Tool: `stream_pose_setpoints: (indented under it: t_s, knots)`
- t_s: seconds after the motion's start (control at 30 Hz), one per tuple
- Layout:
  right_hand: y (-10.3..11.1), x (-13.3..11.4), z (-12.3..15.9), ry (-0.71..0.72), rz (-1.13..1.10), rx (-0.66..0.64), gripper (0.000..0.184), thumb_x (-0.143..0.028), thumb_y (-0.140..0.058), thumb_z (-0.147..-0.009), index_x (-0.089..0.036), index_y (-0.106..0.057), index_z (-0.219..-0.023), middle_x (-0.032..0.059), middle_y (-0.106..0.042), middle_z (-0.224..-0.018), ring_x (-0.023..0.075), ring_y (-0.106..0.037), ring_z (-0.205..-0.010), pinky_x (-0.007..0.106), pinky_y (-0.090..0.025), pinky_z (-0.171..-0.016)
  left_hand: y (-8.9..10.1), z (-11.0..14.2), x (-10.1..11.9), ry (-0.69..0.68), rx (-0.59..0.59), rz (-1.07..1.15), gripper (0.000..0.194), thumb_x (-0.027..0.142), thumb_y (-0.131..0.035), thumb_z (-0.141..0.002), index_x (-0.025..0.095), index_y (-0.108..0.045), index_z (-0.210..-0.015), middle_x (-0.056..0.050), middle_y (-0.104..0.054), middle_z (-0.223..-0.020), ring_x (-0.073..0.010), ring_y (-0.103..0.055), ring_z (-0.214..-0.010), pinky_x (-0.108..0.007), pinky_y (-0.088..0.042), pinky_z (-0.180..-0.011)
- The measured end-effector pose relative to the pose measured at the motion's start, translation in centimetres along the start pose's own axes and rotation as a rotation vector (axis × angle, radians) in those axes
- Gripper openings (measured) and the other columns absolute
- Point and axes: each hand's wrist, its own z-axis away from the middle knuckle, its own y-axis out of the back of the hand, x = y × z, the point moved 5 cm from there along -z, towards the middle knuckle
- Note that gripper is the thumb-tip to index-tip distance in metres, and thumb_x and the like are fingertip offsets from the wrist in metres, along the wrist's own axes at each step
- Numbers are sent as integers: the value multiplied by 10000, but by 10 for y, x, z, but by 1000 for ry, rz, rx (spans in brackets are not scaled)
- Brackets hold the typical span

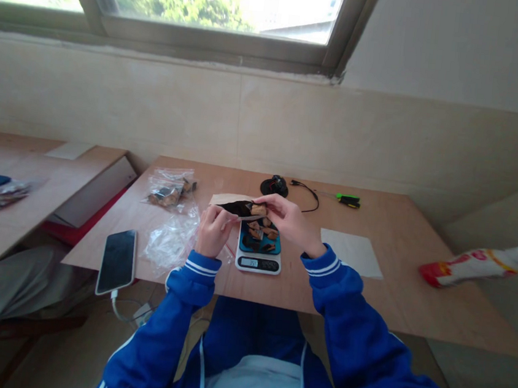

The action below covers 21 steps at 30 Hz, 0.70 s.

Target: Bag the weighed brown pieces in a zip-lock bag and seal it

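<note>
My left hand (214, 229) is closed, its fingers pinching a dark, flat thing with a thin pale edge (236, 208); I cannot make out its kind. My right hand (290, 222) is closed at the other end, its fingertips at a chunky brown dried piece (258, 209). Both hands are over a small digital kitchen scale (243, 266) with a white body and a blue-green top. Several brown and dark dried pieces (269, 234) lie on the scale. Its display (258, 264) is lit, but the figures are too blurred to read surely.
Left of the scale lie clear plastic bags (168, 240) and a filled zip bag (169, 191). A phone (117, 262) on a cable overhangs the table's edge. Behind are a black round object (275, 186), a cable (312, 193) and a green-handled tool (347, 199). Rightward: paper (352, 252), a bottle (476, 266).
</note>
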Motion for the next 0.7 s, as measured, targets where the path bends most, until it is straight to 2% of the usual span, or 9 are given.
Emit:
stream_pose_setpoints:
  t_s: [0.17, 0.33, 0.43, 0.53, 0.63, 0.7]
  knots:
    - [16, 4, 10, -61, -204, 181, 252, -302, -679, -834, -220, -674, -1073, 49, -693, -1129, 193, -646, -1066, 341, -523, -971, 5, -19, -14, 86, 31, -11, 154, 317, -633, -868, 188, -674, -794, -26, -511, -798, -165, -531, -755, -291, -446, -734]
    - [24, 12, 27, -150, -378, 303, 308, -355, -702, -825, -251, -655, -1112, 27, -707, -1038, 175, -690, -921, 327, -577, -854, 5, -61, -39, 245, -11, -64, 175, 356, -659, -840, 187, -677, -796, -32, -500, -834, -180, -541, -769, -313, -449, -768]
    - [25, 22, 44, -205, -393, 361, 337, -385, -678, -841, -254, -630, -1148, 31, -704, -1031, 171, -698, -861, 334, -587, -808, -6, -89, -49, 306, -64, -120, 146, 336, -681, -816, 190, -683, -827, -57, -512, -903, -219, -566, -843, -347, -451, -807]
    - [29, 36, 65, -261, -323, 436, 369, -410, -657, -845, -249, -602, -1173, 55, -692, -1089, 183, -697, -860, 341, -587, -771, -24, -109, -52, 338, -93, -155, 113, 295, -685, -803, 186, -664, -827, -88, -521, -975, -272, -574, -947, -401, -443, -868]
    - [36, 55, 87, -313, -226, 502, 366, -422, -627, -846, -227, -600, -1155, 83, -686, -1105, 187, -691, -827, 327, -578, -696, -41, -114, -52, 345, -96, -106, 130, 284, -641, -833, 166, -633, -889, -115, -504, -1058, -284, -572, -1002, -428, -451, -901]
    - [40, 69, 100, -361, -193, 530, 355, -420, -618, -834, -213, -611, -1123, 93, -685, -1099, 184, -682, -791, 314, -563, -643, -46, -110, -49, 332, -59, -54, 199, 310, -608, -857, 161, -610, -989, -131, -466, -1144, -276, -561, -1048, -432, -453, -932]
